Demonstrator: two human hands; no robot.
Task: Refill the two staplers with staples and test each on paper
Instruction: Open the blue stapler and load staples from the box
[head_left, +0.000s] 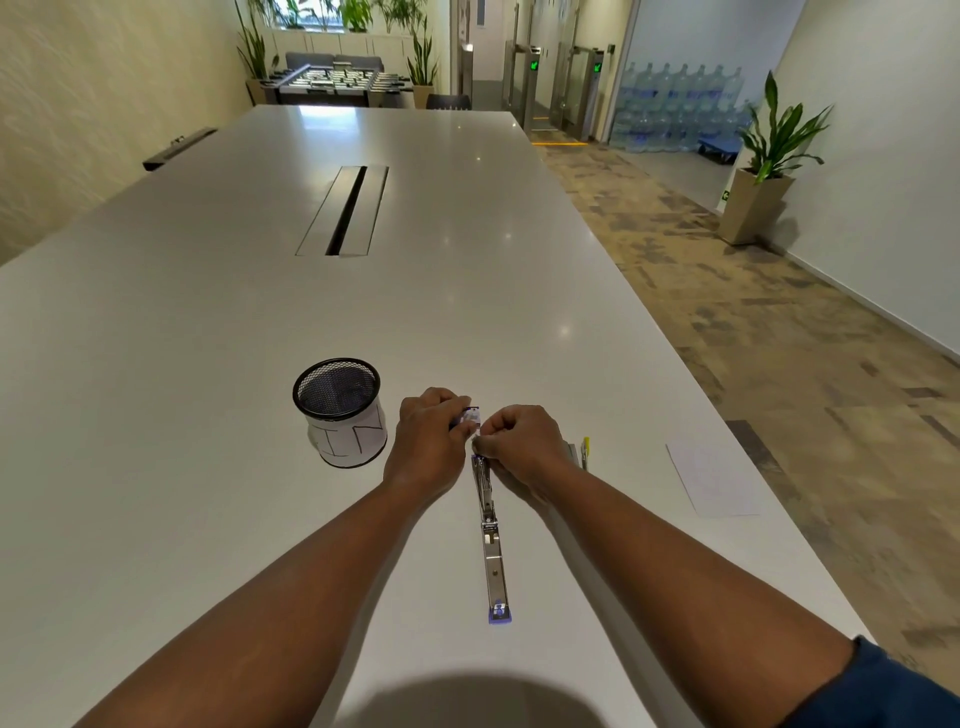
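Nearest the tabletop's (208, 312) near edge, an opened stapler (491, 540) lies flat, stretched lengthwise away from that edge, its far end under the hands. Just beyond, the left hand (428, 441) has its grip closed around a small staple box (470, 415), while the right hand (522, 444) pinches its fingertips together beside it; what they hold is too small to tell. Farther left stands a mesh cup (340, 410), and paper (714, 480) lies at the right edge.

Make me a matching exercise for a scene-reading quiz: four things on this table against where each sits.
Things:
1. mesh cup
2. opened stapler
3. paper sheet
4. small box

Places:
A. near the table's right edge
B. in the left hand
C. left of both hands
D. flat between the forearms

Pairs: 1-C, 2-D, 3-A, 4-B
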